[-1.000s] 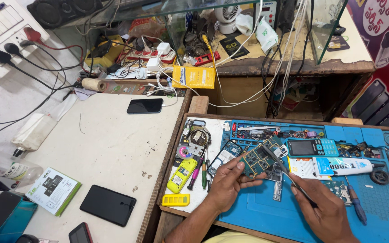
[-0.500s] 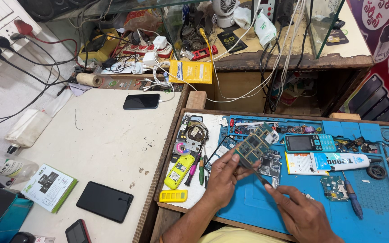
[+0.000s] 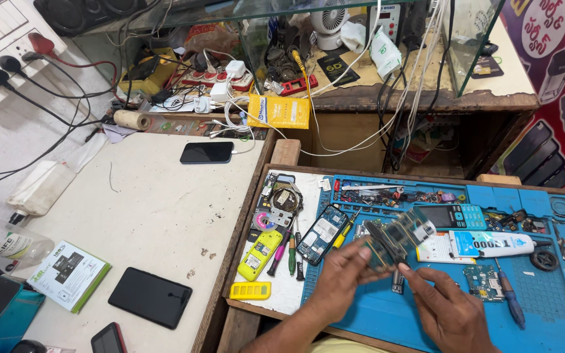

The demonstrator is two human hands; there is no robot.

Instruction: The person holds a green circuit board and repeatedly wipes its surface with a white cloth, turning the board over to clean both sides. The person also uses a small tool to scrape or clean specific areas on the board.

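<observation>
A person's left hand (image 3: 341, 278) grips a green circuit board (image 3: 397, 238), holding it tilted above the blue repair mat (image 3: 387, 314) on the counter (image 3: 165, 216). The right hand (image 3: 449, 314) pinches a thin dark tool (image 3: 387, 245) whose tip meets the board. Just left of the hands lie a yellow phone casing (image 3: 261, 255), screwdrivers (image 3: 289, 252) and an opened phone (image 3: 322, 233); a white tube (image 3: 492, 244) lies to the right.
</observation>
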